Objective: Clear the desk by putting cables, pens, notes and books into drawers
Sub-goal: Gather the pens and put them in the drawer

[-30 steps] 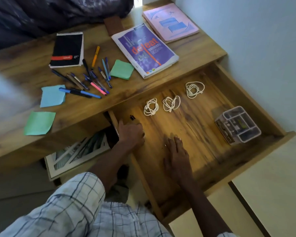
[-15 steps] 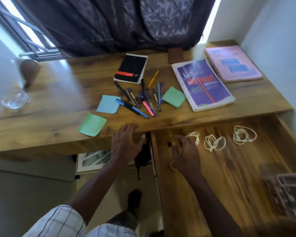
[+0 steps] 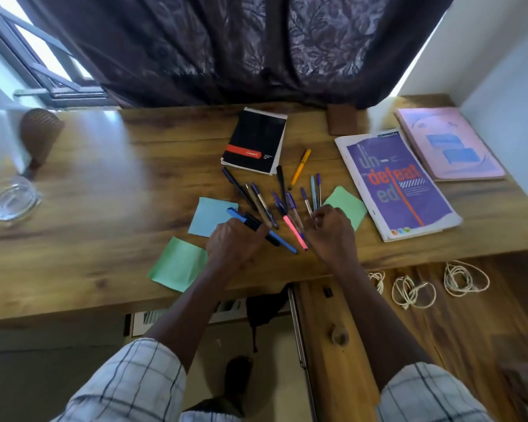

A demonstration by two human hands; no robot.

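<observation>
Pens [image 3: 287,202]: scattered mid-surface [image 3: 104,208], not yet stowed. Hands: left hand [image 3: 233,239] gripping two of the pens; right hand [image 3: 332,233] curled at pen tips, hold unclear. Cables [image 3: 412,292]: in open drawer [image 3: 363,345]. Notes [image 3: 207,214], books [image 3: 399,184]: outstanding on surface.

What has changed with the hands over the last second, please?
Both hands left the drawer and moved up to the pens: the left hand grips some, the right hand has an unclear hold. The cables, books and notes stayed put.
</observation>
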